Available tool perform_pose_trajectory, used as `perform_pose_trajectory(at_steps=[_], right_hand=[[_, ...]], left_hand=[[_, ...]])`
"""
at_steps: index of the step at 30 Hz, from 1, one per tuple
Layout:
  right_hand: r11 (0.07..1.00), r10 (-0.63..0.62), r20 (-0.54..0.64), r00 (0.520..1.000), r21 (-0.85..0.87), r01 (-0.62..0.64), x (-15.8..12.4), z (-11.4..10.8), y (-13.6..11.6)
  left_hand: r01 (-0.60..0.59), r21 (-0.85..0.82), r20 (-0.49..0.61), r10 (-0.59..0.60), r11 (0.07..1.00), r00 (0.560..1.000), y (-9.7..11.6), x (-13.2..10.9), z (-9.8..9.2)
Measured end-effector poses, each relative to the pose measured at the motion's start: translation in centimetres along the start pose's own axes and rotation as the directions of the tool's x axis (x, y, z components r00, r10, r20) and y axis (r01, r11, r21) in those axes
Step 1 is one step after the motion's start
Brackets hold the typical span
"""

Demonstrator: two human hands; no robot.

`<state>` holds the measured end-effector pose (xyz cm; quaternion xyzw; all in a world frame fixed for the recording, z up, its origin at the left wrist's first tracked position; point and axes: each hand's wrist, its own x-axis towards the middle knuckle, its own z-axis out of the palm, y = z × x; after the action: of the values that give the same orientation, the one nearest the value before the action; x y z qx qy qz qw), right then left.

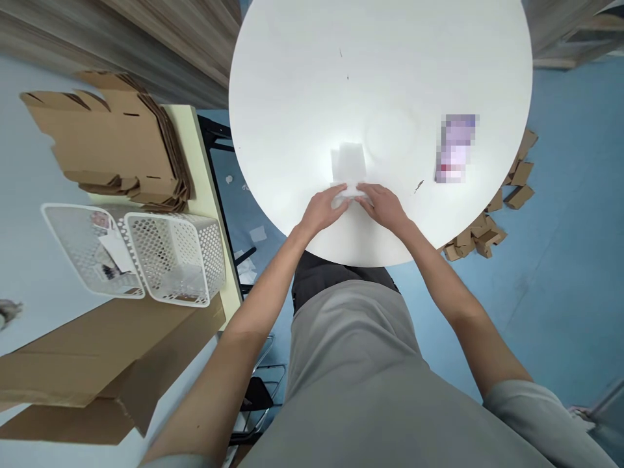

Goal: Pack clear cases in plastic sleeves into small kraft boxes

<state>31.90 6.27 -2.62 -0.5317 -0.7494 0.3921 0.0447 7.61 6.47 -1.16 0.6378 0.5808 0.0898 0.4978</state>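
A small white flat piece, like a folded paper or thin bag [348, 162], lies on the round white table [302, 97] near its front edge. My left hand [324, 209] and my right hand [383, 203] meet at the piece's near end. The fingers of both hands are bent and pinch that white edge between them. The part under my fingertips is hidden.
A blurred purple-and-white object [457, 148] lies on the table's right side. Small brown cartons [487, 227] are scattered on the blue floor at right. At left, a side table holds flat cardboard blanks [107, 136] and two white mesh baskets [170, 257].
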Motion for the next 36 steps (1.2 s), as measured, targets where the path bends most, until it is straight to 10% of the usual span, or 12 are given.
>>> perform_pose_trajectory(at_steps=[10,16,26,32,36], right_hand=[[0.975,0.169,-0.260,0.951,-0.100,-0.201,7.5,0.7,1.7],[0.983,0.052,-0.147,0.988,-0.168,-0.077,6.6,0.9,-0.5],[0.993,0.078,-0.281,0.957,-0.061,-0.099,4.0,3.3,-1.9],[0.983,0.181,-0.445,0.877,0.057,-0.174,6.2,3.2,-2.7],[0.951,0.246,-0.354,0.902,0.267,-0.154,7.7,5.6,-4.6]], left_hand=[[0.340,-0.018,-0.296,-0.330,0.940,0.896,1.1,5.6,1.8],[0.409,-0.110,-0.369,-0.419,0.906,0.829,0.4,3.4,2.6],[0.387,-0.359,-0.216,-0.479,0.849,0.851,-0.1,-3.1,6.1],[0.226,-0.483,-0.251,-0.381,0.846,0.890,-1.2,-0.5,4.7],[0.153,-0.439,-0.358,-0.329,0.885,0.874,-2.8,2.1,3.3]])
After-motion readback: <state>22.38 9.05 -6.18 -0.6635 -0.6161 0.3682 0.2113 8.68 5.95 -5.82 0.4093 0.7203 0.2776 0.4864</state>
